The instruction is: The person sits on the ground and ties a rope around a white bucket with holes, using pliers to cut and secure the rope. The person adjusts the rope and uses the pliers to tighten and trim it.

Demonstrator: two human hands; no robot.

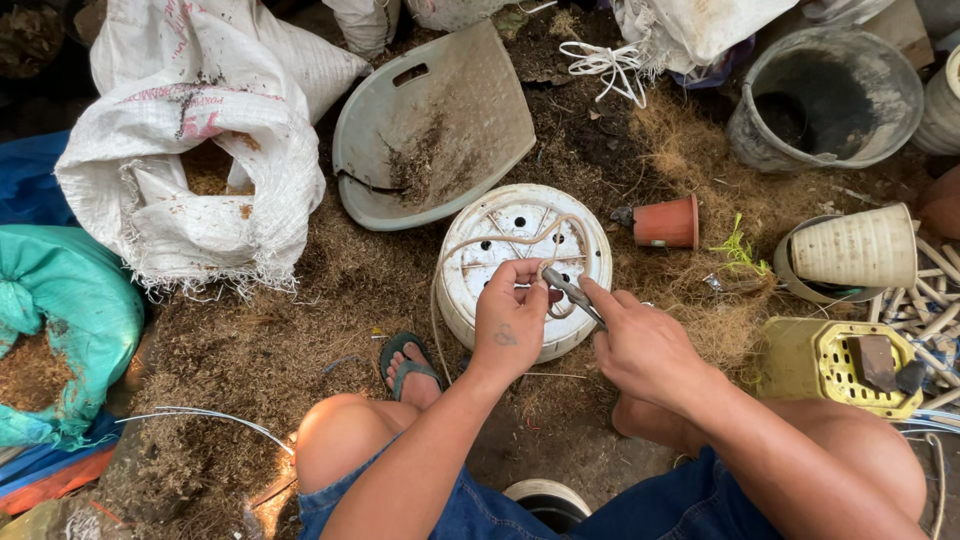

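Two hands meet over an upturned white pot (500, 240) with holes in its base, lying on fibre-strewn ground between the person's knees. The left hand (508, 320) pinches a pale wire (470, 243) looped across the pot's base, fingers curled tight. The right hand (645, 345) is closed around grey pliers (572, 292), whose tips meet the wire. A small terracotta pot (666, 222) lies just beside.

Soft, even daylight, sharp focus, faint shadows, wide-angle bending at edges.
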